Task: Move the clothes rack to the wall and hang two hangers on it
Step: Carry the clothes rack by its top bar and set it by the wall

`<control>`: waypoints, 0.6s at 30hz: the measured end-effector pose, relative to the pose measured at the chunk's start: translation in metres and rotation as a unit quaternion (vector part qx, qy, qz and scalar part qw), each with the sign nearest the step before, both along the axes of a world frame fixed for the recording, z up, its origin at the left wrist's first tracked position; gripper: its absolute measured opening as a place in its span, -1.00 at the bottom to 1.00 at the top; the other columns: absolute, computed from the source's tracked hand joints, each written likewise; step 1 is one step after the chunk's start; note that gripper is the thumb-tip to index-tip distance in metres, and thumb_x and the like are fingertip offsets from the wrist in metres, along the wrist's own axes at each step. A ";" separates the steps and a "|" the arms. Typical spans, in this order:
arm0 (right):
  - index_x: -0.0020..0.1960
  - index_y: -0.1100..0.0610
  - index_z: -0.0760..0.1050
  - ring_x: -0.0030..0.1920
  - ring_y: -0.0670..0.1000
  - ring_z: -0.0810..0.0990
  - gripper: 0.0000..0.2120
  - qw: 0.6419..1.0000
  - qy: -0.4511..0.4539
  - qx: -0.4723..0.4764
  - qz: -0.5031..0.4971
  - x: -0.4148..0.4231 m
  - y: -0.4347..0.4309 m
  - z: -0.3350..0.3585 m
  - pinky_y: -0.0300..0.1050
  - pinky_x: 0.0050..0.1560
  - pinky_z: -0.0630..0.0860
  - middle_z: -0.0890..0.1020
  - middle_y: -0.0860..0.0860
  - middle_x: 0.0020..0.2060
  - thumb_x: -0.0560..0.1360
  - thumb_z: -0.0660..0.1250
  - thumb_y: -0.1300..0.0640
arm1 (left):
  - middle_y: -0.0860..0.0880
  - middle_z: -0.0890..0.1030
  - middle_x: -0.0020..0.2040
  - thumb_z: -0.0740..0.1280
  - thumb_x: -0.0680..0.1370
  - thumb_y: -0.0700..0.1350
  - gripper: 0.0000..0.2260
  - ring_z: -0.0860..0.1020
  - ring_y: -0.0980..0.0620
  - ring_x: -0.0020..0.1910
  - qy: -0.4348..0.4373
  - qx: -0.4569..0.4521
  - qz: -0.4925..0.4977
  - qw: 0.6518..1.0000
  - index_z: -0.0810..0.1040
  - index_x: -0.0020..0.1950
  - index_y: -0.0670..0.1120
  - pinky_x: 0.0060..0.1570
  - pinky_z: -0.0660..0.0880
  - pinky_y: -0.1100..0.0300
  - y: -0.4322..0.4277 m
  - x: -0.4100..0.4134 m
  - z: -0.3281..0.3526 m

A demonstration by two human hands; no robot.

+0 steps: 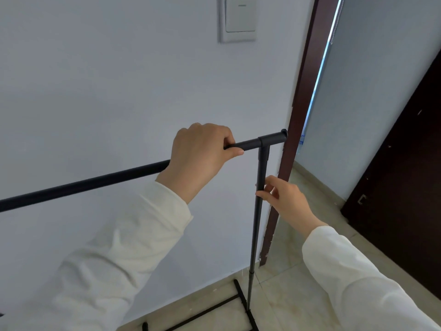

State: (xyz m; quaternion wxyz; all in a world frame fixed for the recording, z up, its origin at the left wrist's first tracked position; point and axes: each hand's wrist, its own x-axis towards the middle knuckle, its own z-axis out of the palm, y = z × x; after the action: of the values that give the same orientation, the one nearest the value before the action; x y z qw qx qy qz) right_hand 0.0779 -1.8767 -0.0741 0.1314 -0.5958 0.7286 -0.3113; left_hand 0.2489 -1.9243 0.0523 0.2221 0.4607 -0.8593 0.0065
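Both hands hold the clothes rack (pixel 78 185). On the left hand (pixel 198 154) the grip is closed tight around the black top bar, with the fingers curled over it and the thumb under it, close to the corner piece (pixel 263 142) where the bar meets the side pole (pixel 256 225). On the right hand (pixel 284 199) the grip is a light pinch on the side pole, thumb and fingertips touching it a bit below the corner.

Both arms wear white sleeves (pixel 133 240).

The rack stands right by the pale wall (pixel 107 80), with its top bar running along it. The bar's end cap sits just beside the dark brown door frame (pixel 300 111). Down low, the rack's black foot bars (pixel 241 297) rest on the tile floor (pixel 293 287). A dark door (pixel 405 175) stands open on the right. A light switch (pixel 238 17) is up on the wall, above the hands.
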 end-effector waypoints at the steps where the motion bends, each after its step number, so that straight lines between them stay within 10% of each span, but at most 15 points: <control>1: 0.08 0.13 0.45 -0.30 -0.04 0.46 -0.72 1.000 -0.002 0.002 -0.001 -0.001 -0.001 -0.001 -0.18 -0.21 0.39 0.46 -0.14 -0.32 0.46 0.28 -0.02 | 0.04 0.66 -0.03 0.26 0.48 0.15 -0.76 0.55 -0.05 -0.02 0.001 0.002 0.000 1.000 0.60 -0.02 0.04 -0.10 0.34 0.13 -0.001 -0.001 -0.001; 18: 0.10 0.04 0.50 -0.29 -0.11 0.44 -0.76 0.973 -0.215 -0.032 -0.074 -0.019 0.022 -0.017 -0.41 -0.33 0.40 0.54 -0.08 -0.24 0.45 0.31 0.02 | -0.04 0.59 0.07 0.28 0.50 0.03 -0.72 0.51 -0.07 0.06 0.089 -0.054 -0.080 0.991 0.51 0.17 -0.04 0.07 0.42 0.05 0.027 -0.018 -0.012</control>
State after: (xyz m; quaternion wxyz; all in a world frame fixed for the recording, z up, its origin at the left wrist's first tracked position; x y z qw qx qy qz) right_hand 0.0592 -1.8545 -0.0914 0.2426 -0.4628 0.7152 -0.4642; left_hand 0.2305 -1.8969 0.0406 0.3224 0.3760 -0.8687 -0.0058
